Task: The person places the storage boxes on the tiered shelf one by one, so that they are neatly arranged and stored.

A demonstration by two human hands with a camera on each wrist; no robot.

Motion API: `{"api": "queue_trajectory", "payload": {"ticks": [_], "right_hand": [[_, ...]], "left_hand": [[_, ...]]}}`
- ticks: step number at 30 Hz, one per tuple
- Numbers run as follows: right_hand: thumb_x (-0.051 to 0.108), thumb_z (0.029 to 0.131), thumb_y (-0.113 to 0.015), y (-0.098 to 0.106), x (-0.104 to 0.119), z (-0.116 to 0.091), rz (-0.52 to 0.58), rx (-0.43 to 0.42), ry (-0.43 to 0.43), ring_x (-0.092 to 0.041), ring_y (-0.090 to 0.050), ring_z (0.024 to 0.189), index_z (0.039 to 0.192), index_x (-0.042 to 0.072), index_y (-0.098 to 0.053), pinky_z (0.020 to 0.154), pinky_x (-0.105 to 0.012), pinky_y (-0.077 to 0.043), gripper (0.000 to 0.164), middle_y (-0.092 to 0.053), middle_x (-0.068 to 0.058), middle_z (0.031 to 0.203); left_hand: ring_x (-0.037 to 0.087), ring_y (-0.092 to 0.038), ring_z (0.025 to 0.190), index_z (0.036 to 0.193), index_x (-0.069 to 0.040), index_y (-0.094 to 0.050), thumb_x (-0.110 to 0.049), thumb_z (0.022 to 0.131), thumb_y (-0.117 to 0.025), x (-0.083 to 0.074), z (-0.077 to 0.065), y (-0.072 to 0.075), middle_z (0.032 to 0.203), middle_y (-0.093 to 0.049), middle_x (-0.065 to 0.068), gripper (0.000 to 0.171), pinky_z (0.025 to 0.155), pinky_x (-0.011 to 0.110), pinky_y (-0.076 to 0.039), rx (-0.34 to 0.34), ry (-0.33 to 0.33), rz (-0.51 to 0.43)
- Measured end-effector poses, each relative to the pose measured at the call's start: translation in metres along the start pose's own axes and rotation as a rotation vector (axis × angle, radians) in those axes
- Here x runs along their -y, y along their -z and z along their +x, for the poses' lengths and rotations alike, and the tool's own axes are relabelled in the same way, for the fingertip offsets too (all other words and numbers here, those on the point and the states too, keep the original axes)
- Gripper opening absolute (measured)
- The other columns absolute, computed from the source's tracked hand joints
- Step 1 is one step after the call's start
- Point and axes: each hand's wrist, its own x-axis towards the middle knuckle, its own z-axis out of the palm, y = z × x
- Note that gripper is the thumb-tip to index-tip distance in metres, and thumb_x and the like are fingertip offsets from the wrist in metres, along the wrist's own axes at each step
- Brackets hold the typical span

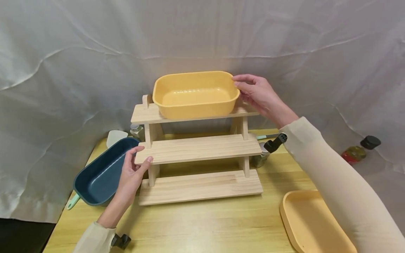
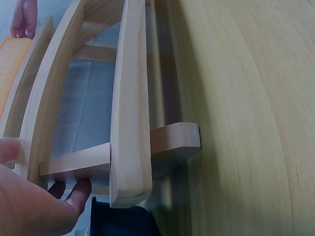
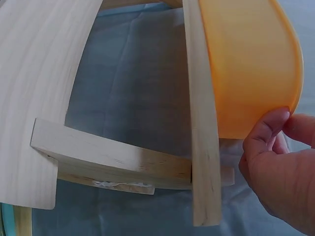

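Note:
A yellow oblong basin (image 1: 196,110) sits on the top step of a three-tier wooden shelf stand (image 1: 199,149). At the basin's right end, my right hand (image 1: 261,95) pinches its rim between thumb and fingers; the right wrist view shows the thumb on the outer wall of the basin (image 3: 251,69). My left hand (image 1: 131,175) grips the left end of the middle step, thumb on top. Seen in the left wrist view, fingers of the left hand (image 2: 37,206) curl under that step, beside the side support (image 2: 78,164).
Left of the stand lies a dark blue basin (image 1: 102,172), with a white spatula head (image 1: 116,137) and a pale green handle (image 1: 73,201) by it. Small glass jars (image 1: 137,131) stand behind. At right are an orange tray (image 1: 316,221) and a black-capped bottle (image 1: 355,153). Grey cloth hangs behind.

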Motion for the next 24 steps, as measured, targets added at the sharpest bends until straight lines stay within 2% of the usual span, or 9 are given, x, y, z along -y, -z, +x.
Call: {"api": "queue_trajectory", "payload": {"ticks": [10, 16, 21, 24], "right_hand": [[0.013, 0.106, -0.074, -0.006, -0.006, -0.001, 0.027, -0.043, 0.040, -0.020, -0.065, 0.097, 0.139, -0.003, -0.065, 0.079, -0.021, -0.058, 0.038, -0.066, -0.015, 0.128], [0.012, 0.107, -0.073, -0.009, -0.009, -0.002, 0.037, -0.057, 0.072, -0.020, -0.066, 0.095, 0.138, -0.004, -0.065, 0.078, -0.021, -0.058, 0.036, -0.065, -0.016, 0.126], [0.015, 0.108, -0.072, -0.009, -0.009, -0.007, 0.014, -0.072, 0.082, -0.023, -0.064, 0.102, 0.140, -0.003, -0.064, 0.083, -0.022, -0.058, 0.038, -0.062, -0.016, 0.130], [0.014, 0.108, -0.072, -0.007, -0.008, -0.009, 0.048, -0.081, 0.094, -0.022, -0.062, 0.099, 0.138, -0.002, -0.064, 0.082, -0.023, -0.058, 0.036, -0.062, -0.015, 0.126]], "left_hand": [[0.018, -0.052, 0.095, 0.159, -0.012, -0.041, -0.025, 0.111, -0.069, -0.002, 0.001, 0.001, 0.174, -0.027, -0.004, 0.057, 0.087, 0.022, -0.047, -0.002, 0.003, -0.022], [0.021, -0.054, 0.094, 0.159, -0.013, -0.042, -0.026, 0.111, -0.069, 0.000, 0.000, 0.001, 0.175, -0.025, -0.004, 0.057, 0.085, 0.022, -0.047, -0.003, -0.005, -0.018], [0.022, -0.054, 0.093, 0.158, -0.013, -0.043, -0.025, 0.111, -0.069, 0.000, 0.000, 0.000, 0.175, -0.025, -0.005, 0.056, 0.084, 0.023, -0.047, -0.003, -0.015, -0.017], [0.023, -0.053, 0.093, 0.157, -0.013, -0.044, -0.024, 0.110, -0.070, 0.000, 0.000, -0.001, 0.174, -0.027, -0.006, 0.055, 0.084, 0.023, -0.047, -0.007, -0.019, -0.019]]}}
